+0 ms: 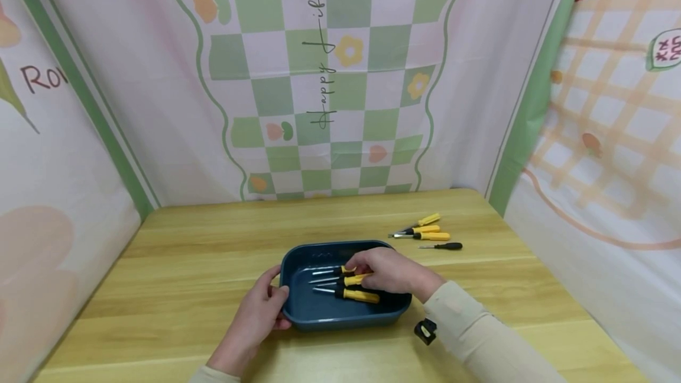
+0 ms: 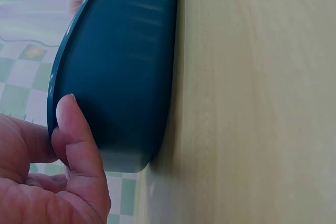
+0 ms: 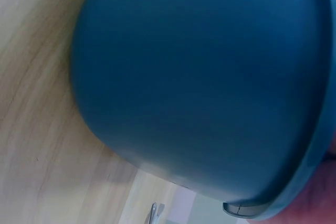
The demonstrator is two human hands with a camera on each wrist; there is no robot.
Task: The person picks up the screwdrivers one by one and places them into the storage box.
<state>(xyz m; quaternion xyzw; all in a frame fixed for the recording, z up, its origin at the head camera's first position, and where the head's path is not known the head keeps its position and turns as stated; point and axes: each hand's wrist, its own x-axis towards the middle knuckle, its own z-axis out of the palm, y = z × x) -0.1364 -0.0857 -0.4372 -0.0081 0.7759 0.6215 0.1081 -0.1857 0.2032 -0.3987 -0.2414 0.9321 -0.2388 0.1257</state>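
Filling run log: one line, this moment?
left grip: holds blue bin | right grip: at yellow-handled screwdrivers inside bin | right hold: unclear

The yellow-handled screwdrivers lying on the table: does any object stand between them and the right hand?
Yes: the right hand reaches into the dark blue tray, so the tray's far right corner stands between. From there to the yellow-handled screwdrivers, nothing visible blocks; the black-handled screwdriver lies off to the right.

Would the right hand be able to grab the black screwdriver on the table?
Probably yes. Nothing covers the black screwdriver, which lies outside the blue bin. The right hand is inside that bin by some yellow screwdrivers, so it would need to lift out first.
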